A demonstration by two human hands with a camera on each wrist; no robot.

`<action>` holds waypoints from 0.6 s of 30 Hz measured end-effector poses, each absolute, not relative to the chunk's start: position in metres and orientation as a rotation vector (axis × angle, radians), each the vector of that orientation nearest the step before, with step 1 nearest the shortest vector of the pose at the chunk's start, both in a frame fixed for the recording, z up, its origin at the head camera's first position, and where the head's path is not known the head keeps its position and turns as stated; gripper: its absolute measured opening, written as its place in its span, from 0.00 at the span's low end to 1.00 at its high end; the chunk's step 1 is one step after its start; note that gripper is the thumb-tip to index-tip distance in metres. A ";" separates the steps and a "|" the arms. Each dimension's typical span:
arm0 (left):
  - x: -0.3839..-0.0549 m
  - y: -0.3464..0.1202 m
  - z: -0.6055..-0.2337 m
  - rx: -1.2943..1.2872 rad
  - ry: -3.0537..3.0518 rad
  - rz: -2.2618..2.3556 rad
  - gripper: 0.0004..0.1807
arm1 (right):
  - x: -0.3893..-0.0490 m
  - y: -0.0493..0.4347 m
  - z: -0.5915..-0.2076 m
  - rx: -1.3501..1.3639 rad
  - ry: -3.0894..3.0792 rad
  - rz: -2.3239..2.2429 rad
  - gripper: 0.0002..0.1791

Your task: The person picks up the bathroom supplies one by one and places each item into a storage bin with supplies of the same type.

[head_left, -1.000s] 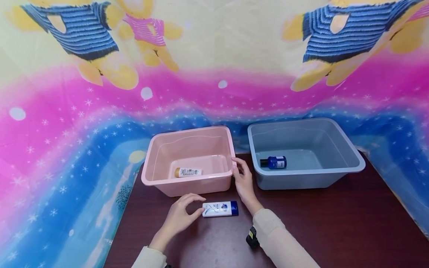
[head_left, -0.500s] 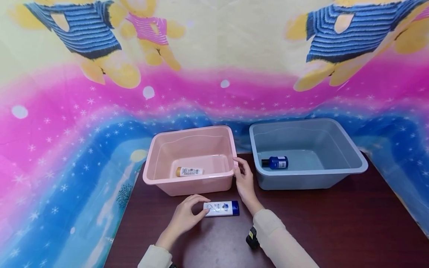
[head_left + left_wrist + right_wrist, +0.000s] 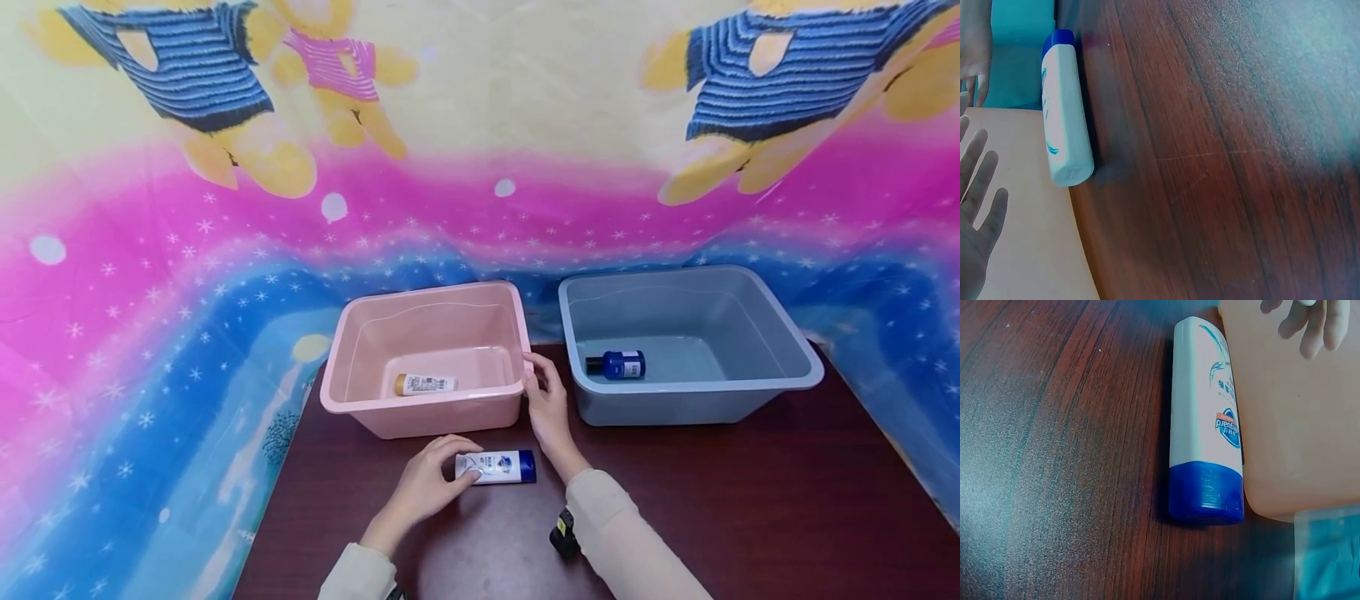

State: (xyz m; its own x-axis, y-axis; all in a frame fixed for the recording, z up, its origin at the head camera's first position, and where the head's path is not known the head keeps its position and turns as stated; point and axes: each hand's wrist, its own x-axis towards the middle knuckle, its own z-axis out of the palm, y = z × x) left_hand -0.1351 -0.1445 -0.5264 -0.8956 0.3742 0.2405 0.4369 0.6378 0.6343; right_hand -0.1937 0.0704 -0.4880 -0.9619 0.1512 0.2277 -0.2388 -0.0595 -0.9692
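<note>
A white bottle with a blue cap [image 3: 498,467] lies on its side on the dark table, in front of a pink basin [image 3: 420,415]. In the head view, my left hand [image 3: 431,479] overlaps the bottle's uncapped end with thumb and fingers spread. The left wrist view shows the left hand's fingers [image 3: 985,181] apart from the bottle [image 3: 1067,112]. My right hand [image 3: 551,408] touches the pink basin's near right corner with its fingertips. Inside the pink basin lies a white tube with a gold cap [image 3: 425,384]. The bottle's label [image 3: 1227,428] faces the right wrist camera.
A grey-blue basin [image 3: 690,407] stands right of the pink one, with a dark blue bottle [image 3: 624,364] lying inside. The table [image 3: 787,500] reaches past both sleeves. A printed cloth [image 3: 480,208] hangs behind the basins.
My left hand has moved slightly right, so its thumb and fingers overlap more of the white bottle's end. My right hand stays at the pink basin's corner.
</note>
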 end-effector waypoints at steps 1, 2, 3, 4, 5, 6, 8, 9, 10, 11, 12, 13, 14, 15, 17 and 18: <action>-0.136 -0.144 -0.527 -0.690 -2.766 -1.105 0.18 | -0.194 0.070 -0.488 0.097 -1.950 2.105 0.18; -0.136 -0.143 -0.527 -0.694 -2.770 -1.103 0.18 | -0.194 0.071 -0.488 0.095 -1.952 2.104 0.18; -0.137 -0.142 -0.528 -0.696 -2.773 -1.099 0.18 | -0.194 0.071 -0.488 0.095 -1.953 2.103 0.17; -0.137 -0.142 -0.528 -0.695 -2.775 -1.090 0.19 | -0.194 0.070 -0.488 0.096 -1.953 2.101 0.17; -0.138 -0.141 -0.529 -0.693 -2.777 -1.082 0.19 | -0.194 0.070 -0.487 0.098 -1.953 2.101 0.17; -0.139 -0.141 -0.530 -0.690 -2.777 -1.072 0.19 | -0.194 0.070 -0.487 0.100 -1.953 2.097 0.17; -0.140 -0.140 -0.531 -0.686 -2.776 -1.052 0.19 | -0.194 0.070 -0.487 0.107 -1.948 2.096 0.17; -0.141 -0.140 -0.532 -0.686 -2.774 -1.045 0.19 | -0.194 0.070 -0.487 0.110 -1.946 2.096 0.17; -0.142 -0.139 -0.532 -0.687 -2.774 -1.035 0.19 | -0.194 0.070 -0.487 0.110 -1.947 2.097 0.17; -0.143 -0.138 -0.533 -0.688 -2.775 -1.033 0.19 | -0.194 0.070 -0.487 0.112 -1.945 2.097 0.17; -0.143 -0.138 -0.533 -0.690 -2.779 -1.031 0.20 | -0.194 0.070 -0.487 0.111 -1.945 2.095 0.17; -0.144 -0.137 -0.534 -0.690 -2.784 -1.030 0.20 | -0.194 0.070 -0.487 0.112 -1.944 2.095 0.17; -0.145 -0.136 -0.535 -0.690 -2.789 -1.024 0.20 | -0.194 0.070 -0.487 0.110 -1.945 2.096 0.17; -0.146 -0.135 -0.536 -0.691 -2.796 -1.021 0.20 | -0.194 0.070 -0.487 0.110 -1.946 2.096 0.17; -0.148 -0.134 -0.538 -0.692 -2.812 -1.024 0.20 | -0.194 0.070 -0.487 0.114 -1.943 2.095 0.17; -0.149 -0.133 -0.539 -0.691 -2.819 -1.024 0.21 | -0.194 0.070 -0.487 0.112 -1.945 2.096 0.17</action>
